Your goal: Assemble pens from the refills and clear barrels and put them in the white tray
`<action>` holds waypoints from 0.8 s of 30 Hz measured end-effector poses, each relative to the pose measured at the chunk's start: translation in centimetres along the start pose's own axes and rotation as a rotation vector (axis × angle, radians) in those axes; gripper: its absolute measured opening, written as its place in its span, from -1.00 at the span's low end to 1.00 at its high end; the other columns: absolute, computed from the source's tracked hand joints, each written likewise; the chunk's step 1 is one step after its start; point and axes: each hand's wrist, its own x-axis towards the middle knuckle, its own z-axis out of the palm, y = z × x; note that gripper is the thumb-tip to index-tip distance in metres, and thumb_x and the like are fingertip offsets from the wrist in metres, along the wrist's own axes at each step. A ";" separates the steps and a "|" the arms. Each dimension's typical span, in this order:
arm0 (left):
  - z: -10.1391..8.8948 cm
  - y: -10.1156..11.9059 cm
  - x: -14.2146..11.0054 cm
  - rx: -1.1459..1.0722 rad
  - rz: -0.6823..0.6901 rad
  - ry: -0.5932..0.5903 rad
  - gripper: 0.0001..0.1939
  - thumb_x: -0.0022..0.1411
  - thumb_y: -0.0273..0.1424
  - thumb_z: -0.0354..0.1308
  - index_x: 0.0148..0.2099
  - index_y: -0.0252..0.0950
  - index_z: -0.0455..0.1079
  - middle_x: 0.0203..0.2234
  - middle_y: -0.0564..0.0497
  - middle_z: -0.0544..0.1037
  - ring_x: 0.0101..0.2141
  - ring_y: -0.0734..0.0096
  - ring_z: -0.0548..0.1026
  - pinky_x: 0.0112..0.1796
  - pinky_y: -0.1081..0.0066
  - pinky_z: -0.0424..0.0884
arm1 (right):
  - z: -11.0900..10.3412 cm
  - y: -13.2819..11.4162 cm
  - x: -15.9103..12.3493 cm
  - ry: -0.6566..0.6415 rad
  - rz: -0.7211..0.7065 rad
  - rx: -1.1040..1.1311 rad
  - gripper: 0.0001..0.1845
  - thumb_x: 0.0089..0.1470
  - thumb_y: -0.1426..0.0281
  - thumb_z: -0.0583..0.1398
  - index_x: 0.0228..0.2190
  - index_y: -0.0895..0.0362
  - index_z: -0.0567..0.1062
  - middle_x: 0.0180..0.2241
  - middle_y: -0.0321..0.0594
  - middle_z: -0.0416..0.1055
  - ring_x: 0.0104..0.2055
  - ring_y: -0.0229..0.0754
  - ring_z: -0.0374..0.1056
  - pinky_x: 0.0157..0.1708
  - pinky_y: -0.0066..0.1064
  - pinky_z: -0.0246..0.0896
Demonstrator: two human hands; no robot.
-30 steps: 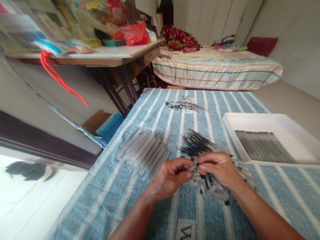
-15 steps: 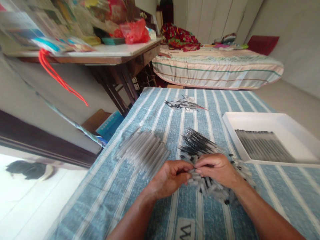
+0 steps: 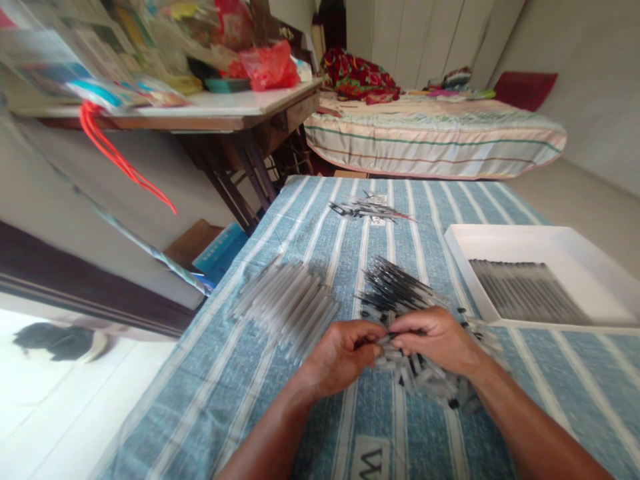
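My left hand (image 3: 343, 357) and my right hand (image 3: 437, 340) meet fingertip to fingertip over a heap of pen parts (image 3: 425, 377) on the blue striped cloth (image 3: 300, 413). Both pinch a small grey pen piece (image 3: 384, 339) between them, fingers curled. Just behind my hands lies a fan of thin black refills (image 3: 393, 287). Left of them a row of frosted clear pen barrels (image 3: 290, 303) lies side by side.
A white tray (image 3: 575, 243) at the right holds finished pens (image 3: 525, 293) in a row. A small scatter of dark parts (image 3: 370, 210) lies farther back. Beyond the cloth stand a cluttered wooden table (image 3: 220, 110) and a bed (image 3: 435, 137).
My hands have stayed together over the heap, shifting only slightly while working the small piece between the fingertips.
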 end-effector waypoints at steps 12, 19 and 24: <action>-0.4 -0.3 0.1 0.248 0.119 -0.002 -0.80 0.07 -0.60 0.02 -0.33 -0.36 0.46 -0.50 0.08 0.42 -0.43 0.49 0.35 -0.40 0.53 0.24 | 0.3 -0.4 0.3 -0.084 -0.020 -0.159 -0.74 0.06 0.31 0.13 -0.55 0.20 0.45 -0.67 -0.32 0.35 -0.63 -0.34 0.26 -0.60 -0.56 0.11; -0.3 -0.2 0.0 0.102 -0.012 -0.040 -0.79 0.10 -0.55 0.01 -0.28 -0.40 0.47 -0.55 0.08 0.40 -0.54 0.54 0.33 -0.49 0.55 0.24 | 0.3 -0.7 0.2 -0.070 -0.058 -0.138 -0.83 0.04 0.38 0.13 -0.50 0.20 0.45 -0.64 -0.34 0.35 -0.60 -0.36 0.25 -0.55 -0.58 0.12; -0.3 -0.3 0.1 0.110 -0.007 -0.026 -0.80 0.10 -0.55 0.02 -0.29 -0.40 0.46 -0.54 0.08 0.39 -0.52 0.54 0.33 -0.48 0.54 0.23 | 0.4 -0.7 0.3 -0.076 -0.039 -0.118 -0.81 0.04 0.34 0.13 -0.50 0.20 0.44 -0.64 -0.33 0.35 -0.61 -0.36 0.25 -0.57 -0.57 0.11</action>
